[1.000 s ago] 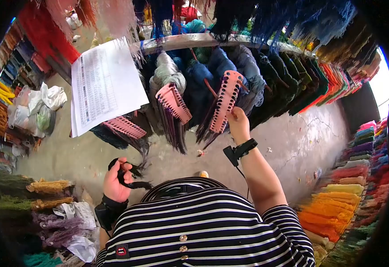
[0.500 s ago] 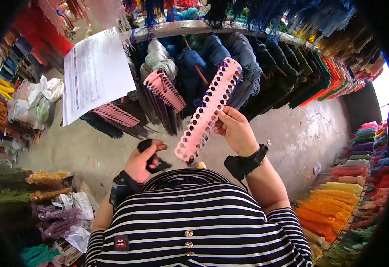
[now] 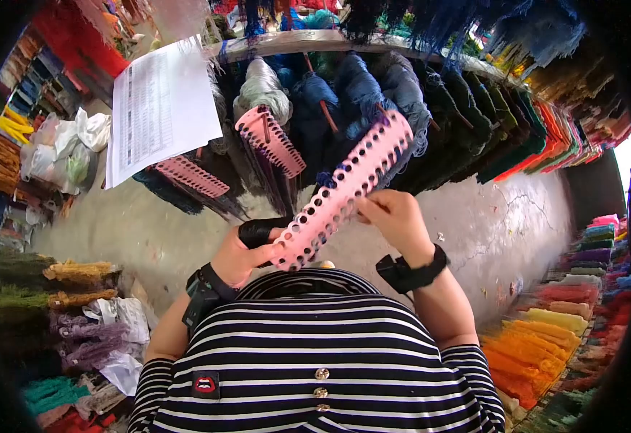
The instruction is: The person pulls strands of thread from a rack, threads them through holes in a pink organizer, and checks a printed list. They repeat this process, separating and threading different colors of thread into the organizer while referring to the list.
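Closest to my camera, at the bottom of the frame, is the striped shirt, and just above it both hands meet at frame centre. My left hand is curled shut around a wad of dark yarn, thumb and fingertips also pressing against the lower end of the pink perforated board. I judge that it steadies that end so the board cannot swing. My right hand pinches the board's edge near its middle, fingers closed on it. The board slants from lower left up to upper right, its rows of holes turned toward me, probably so I can read which holes are filled; one small tuft of blue yarn sits in a hole near the upper edge. Each wrist carries a black strap.

Behind the hands, the bare concrete floor is cracked and dusty. At left of the frame lie loose yarn bundles in ochre, green and purple, with white plastic bags higher up. At lower right, orange and yellow skeins stack in rows.

Farthest off, across the top, a rail carries hanging hanks of grey, blue and dark green yarn. Two more pink boards hang there with dark strands threaded through, beside a printed sheet at upper left, placed where I can consult it.
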The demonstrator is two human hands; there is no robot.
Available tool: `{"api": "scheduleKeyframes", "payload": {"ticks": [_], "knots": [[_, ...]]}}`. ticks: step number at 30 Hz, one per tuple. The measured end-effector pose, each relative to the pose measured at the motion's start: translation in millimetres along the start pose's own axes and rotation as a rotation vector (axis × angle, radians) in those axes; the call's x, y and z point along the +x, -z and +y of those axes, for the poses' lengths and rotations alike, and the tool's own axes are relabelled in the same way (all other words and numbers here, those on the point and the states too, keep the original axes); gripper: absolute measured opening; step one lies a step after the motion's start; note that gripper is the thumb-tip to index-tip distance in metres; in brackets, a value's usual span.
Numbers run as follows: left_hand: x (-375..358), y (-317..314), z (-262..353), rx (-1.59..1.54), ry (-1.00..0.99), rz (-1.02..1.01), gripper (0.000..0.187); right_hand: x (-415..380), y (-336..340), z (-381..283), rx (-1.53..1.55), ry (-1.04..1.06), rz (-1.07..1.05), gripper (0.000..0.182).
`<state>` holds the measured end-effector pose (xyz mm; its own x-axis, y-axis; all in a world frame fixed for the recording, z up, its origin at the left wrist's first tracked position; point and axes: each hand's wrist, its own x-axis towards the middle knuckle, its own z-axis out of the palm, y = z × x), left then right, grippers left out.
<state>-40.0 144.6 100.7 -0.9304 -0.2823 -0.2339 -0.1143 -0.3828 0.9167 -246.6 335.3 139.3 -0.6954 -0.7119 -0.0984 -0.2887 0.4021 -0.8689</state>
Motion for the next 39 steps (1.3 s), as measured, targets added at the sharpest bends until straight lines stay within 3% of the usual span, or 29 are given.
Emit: {"api": "scheduleKeyframes", "payload": {"ticks": [1,2,3,4,7,10,13,16,19,20,23,27,36,39], "knots": [[-1.6,2.6,3.0,0.051,0.013,0.026,0.022,-6.7,6.2,-3.7,-0.386,0.132,0.059,0.012],[-4.2,6.0,7.1,0.1,0.028,0.054,0.021,-10.5,7.9,3.4,-0.406,0.512,0.326,0.015],[-7.6,9.7,12.1,0.15,0.043,0.083,0.02,-14.4,15.3,-8.7,-0.551,0.675,0.443,0.018],[-9.2,14.0,20.8,0.174,0.054,0.047,0.019,-12.3,20.9,-27.6,-0.642,0.808,0.462,0.022],[-6.9,22.7,34.1,0.305,0.077,-0.053,0.021,-2.1,22.4,-49.8,-0.686,0.851,0.181,0.032],[1.0,18.4,40.9,0.286,0.003,-0.073,0.024,11.3,15.5,-8.7,-0.386,0.559,-0.354,0.026],[7.3,16.4,29.7,0.106,-0.064,-0.021,0.037,9.4,16.8,6.5,-0.249,0.538,-0.376,0.015],[16.8,30.3,10.8,-0.322,-0.099,-0.095,0.058,1.1,20.4,27.3,-0.12,0.423,-0.082,0.009],[17.6,21.4,16.8,-0.189,-0.108,0.004,0.053,4.6,21.9,61.6,0.306,0.133,0.278,0.004],[17.8,21.0,15.8,-0.18,-0.092,0.004,0.047,9.1,22.8,66.7,0.349,0.129,0.316,0.01],[18.8,13.0,17.8,-0.165,-0.068,0.047,0.042,24.7,16.4,83.6,0.434,0.024,0.388,0.013],[19.8,7.8,13.0,-0.172,-0.065,0.068,0.037,47.1,0.7,107.9,0.358,0.051,0.404,0.015],[15.5,-1.0,3.4,-0.198,-0.006,0.231,0.035,98.2,-16.9,118.5,0.423,-0.045,0.248,0.014],[15.5,3.1,-0.5,-0.264,0.005,0.263,0.036,93.0,-20.9,123.0,0.481,0.059,0.315,0.019]]}}
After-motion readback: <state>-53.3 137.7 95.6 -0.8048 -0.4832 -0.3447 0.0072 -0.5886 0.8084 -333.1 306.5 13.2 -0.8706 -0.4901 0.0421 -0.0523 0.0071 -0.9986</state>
